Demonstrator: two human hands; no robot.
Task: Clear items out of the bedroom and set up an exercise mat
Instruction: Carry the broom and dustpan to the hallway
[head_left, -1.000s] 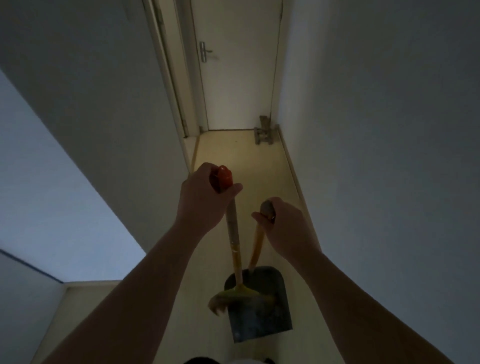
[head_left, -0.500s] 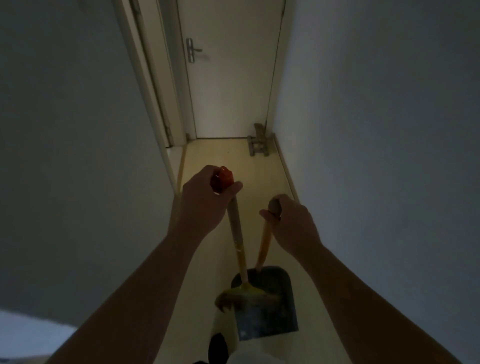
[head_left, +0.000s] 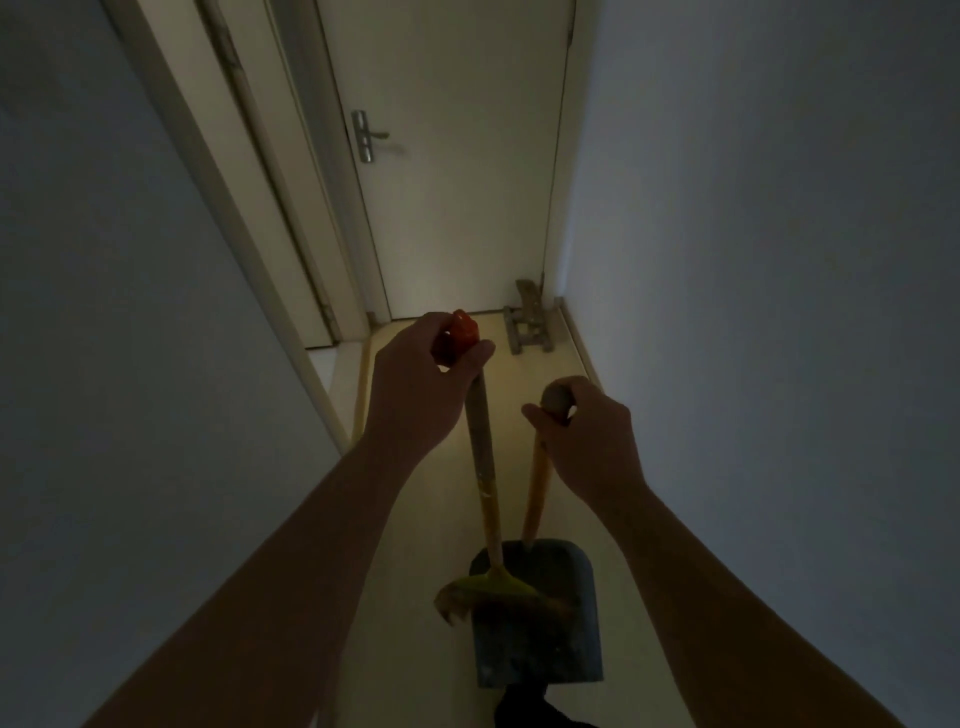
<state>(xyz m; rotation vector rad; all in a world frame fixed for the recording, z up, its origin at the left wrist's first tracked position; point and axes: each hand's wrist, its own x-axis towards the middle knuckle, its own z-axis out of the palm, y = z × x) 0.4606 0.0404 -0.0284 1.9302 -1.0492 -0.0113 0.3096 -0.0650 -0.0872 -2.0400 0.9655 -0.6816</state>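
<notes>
With each tool gripped at its handle top, left hand (head_left: 415, 389) clamps the rake (head_left: 485, 493), right hand (head_left: 587, 441) the shovel (head_left: 537, 623), heads hanging low at lower centre, clear of the narrow hallway's walls.

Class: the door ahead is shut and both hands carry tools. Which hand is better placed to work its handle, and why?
Left. The handle sits on the door's left side, in line with the left hand holding the rake. The right hand, on the shovel, would have to cross over.

My left hand (head_left: 415, 395) grips the red-capped rake (head_left: 485, 499); my right hand (head_left: 587, 441) grips the dark-bladed shovel (head_left: 537, 623), both hanging heads-down.
</notes>
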